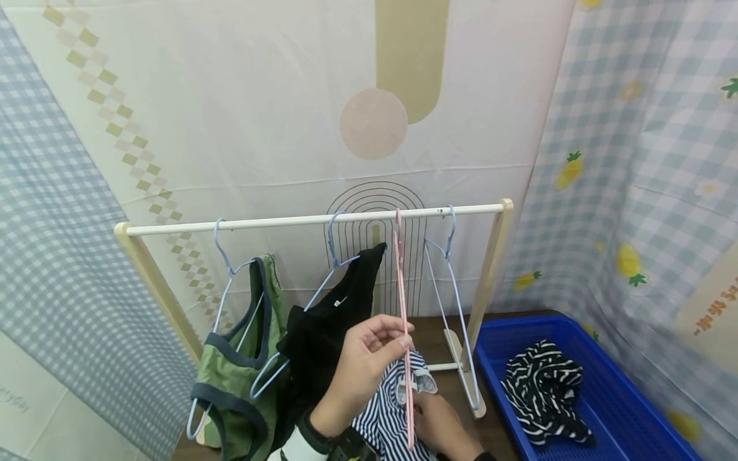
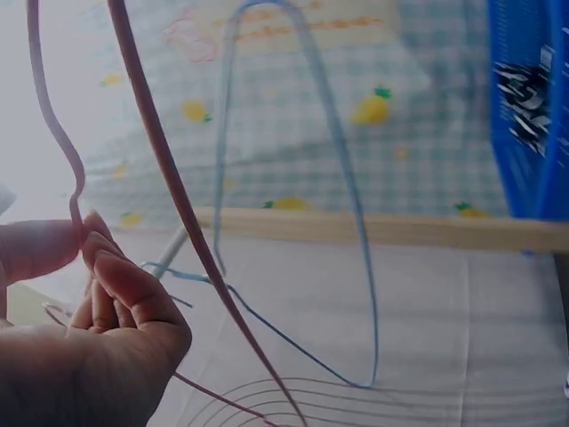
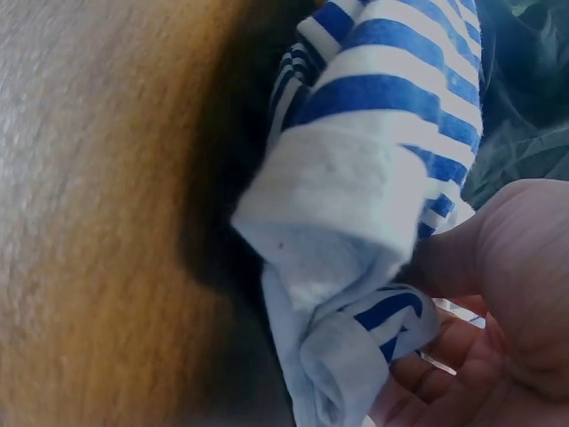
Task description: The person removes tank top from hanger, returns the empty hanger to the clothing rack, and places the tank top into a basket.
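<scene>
A pink hanger [image 1: 401, 275] hangs by its hook from the white rail [image 1: 288, 221], seen nearly edge-on. My left hand [image 1: 363, 365] pinches its side between thumb and fingers; the left wrist view shows this pinch on the pink wire [image 2: 158, 151] too. Lower down, my right hand [image 1: 441, 426] holds a blue-and-white striped garment [image 1: 380, 406] beside the hanger. In the right wrist view the garment's white band [image 3: 338, 191] is bunched, with the thumb against the cloth and the fingers partly hidden behind it.
Left along the rail hang a green top [image 1: 230, 384] and a black top [image 1: 328, 333] on blue hangers. A bare blue hanger [image 1: 458, 307] hangs at right. On the right side stands a blue basket [image 1: 619, 397] with a black-and-white striped garment [image 1: 542, 390] inside.
</scene>
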Demonstrator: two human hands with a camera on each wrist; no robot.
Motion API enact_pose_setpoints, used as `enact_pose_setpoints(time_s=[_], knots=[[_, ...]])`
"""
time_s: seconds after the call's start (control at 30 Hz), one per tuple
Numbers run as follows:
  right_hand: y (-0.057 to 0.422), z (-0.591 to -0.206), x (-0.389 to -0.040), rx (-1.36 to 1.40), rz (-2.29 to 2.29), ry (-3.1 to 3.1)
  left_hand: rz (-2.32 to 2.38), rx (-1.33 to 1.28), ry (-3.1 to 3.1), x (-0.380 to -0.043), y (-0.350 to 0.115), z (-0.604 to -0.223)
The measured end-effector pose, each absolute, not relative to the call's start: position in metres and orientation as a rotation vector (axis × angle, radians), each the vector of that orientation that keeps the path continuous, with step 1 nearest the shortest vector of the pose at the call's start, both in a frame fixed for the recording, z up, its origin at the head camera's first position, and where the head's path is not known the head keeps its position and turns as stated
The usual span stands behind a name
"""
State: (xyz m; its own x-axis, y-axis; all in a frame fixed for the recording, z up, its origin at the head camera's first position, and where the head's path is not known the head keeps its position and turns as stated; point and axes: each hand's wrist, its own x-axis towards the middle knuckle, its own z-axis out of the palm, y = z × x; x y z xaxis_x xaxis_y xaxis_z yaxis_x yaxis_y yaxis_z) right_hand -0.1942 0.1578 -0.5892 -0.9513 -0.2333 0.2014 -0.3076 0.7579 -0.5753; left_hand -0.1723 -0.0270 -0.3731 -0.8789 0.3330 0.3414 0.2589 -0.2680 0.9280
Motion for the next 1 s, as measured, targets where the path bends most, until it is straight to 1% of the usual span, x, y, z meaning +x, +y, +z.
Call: enact_pose_setpoints(time_s=[0.33, 0.5, 0.77, 0.93, 1.0], knots=[[0.156, -0.586, -0.192, 0.438, 0.963, -2.840, 2.417, 0.762, 1.654, -0.178, -0.027, -0.359], [0.160, -0.594, -0.193, 0.416, 0.972, -2.784, 2.439, 0.777, 1.638, -0.179, -0.023, -0.349], [0.170, -0.621, -0.203, 0.600, 0.773, -2.624, 2.427, 0.708, 1.666, -0.179, -0.015, -0.341], [0.173, -0.650, -0.214, 0.588, 0.780, -2.599, 2.436, 0.661, 1.651, -0.179, -0.013, -0.345], [0.174, -0.650, -0.213, 0.608, 0.783, -2.591, 2.432, 0.656, 1.645, -0.179, -0.012, -0.348]])
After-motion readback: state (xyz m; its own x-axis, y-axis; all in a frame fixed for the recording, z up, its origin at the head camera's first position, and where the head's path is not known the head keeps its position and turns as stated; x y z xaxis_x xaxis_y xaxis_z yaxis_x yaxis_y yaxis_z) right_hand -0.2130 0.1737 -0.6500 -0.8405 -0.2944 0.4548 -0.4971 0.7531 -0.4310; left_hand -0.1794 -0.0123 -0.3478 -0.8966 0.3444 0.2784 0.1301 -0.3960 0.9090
